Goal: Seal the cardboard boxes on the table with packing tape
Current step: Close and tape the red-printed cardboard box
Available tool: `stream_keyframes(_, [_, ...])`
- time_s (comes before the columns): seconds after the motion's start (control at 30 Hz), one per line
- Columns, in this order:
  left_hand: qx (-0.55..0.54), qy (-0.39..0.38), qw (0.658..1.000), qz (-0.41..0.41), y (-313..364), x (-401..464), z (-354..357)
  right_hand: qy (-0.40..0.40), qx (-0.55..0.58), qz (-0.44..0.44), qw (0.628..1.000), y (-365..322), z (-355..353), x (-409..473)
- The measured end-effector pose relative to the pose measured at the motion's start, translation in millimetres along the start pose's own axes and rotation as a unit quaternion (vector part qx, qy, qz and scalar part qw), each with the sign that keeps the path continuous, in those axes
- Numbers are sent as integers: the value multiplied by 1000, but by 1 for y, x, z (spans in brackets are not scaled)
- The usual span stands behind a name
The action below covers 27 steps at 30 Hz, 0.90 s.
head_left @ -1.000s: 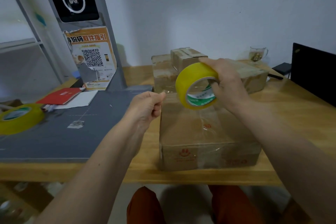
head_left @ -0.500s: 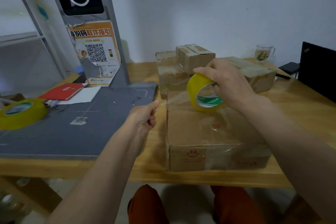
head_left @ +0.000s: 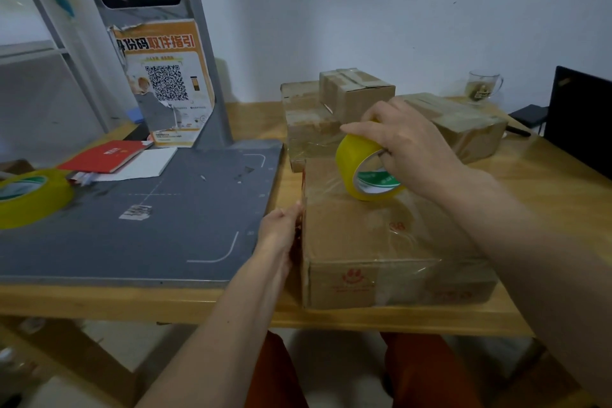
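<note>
Nearest to the person, a large cardboard box lies flat at the front edge of the wooden tabletop, its top and front wrapped in clear film. The left hand is at the box's upper left edge, and its fingers press against the side; whether they pinch the end of the tape there I cannot tell. On the top of the box rests a yellow tape roll — the right hand grasps it, the grip closed around the rim with fingers inside the core. A clear strip seems to run from the roll toward the left edge. To the left lies a grey mat, and on it a second yellow roll and a red booklet. Farther back stand more taped boxes — a small one lies on top of a bigger one, another is to the right. Near the wall stands a glass mug.
</note>
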<state>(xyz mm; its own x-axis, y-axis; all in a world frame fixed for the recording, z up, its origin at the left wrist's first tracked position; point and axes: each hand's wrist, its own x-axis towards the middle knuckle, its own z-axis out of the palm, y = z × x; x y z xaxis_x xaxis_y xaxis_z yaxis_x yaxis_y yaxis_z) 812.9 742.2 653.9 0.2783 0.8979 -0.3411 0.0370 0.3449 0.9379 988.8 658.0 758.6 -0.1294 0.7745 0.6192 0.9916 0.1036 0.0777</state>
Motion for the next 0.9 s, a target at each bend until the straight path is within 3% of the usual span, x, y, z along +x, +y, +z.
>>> stream_keyframes(0.13, [129, 12, 990, 55, -1, 0, 1, 53, 124, 151, 979, 10, 12, -11])
stream_keyframes(0.3, [249, 40, 968, 13, 1, 14, -2, 79, 175, 226, 955, 14, 19, -17])
stream_keyframes(0.4, [189, 55, 972, 132, 8, 9, -3, 85, 207, 255, 941, 17, 19, -19])
stream_keyframes(0.5, [137, -95, 953, 254, 24, -3, 6, 81, 257, 304, 914, 21, 25, -20])
stream_keyframes(0.6, [275, -203, 903, 258, 29, -8, 16, 19, 343, 359, 868, 26, 27, -24])
stream_keyframes(0.8, [389, -192, 867, 245, 39, -7, 21, -53, 315, 256, 912, 37, 8, -29])
stream_keyframes(0.9, [401, -203, 865, 221, 40, -9, 22, -42, 235, 280, 930, 58, -7, -39])
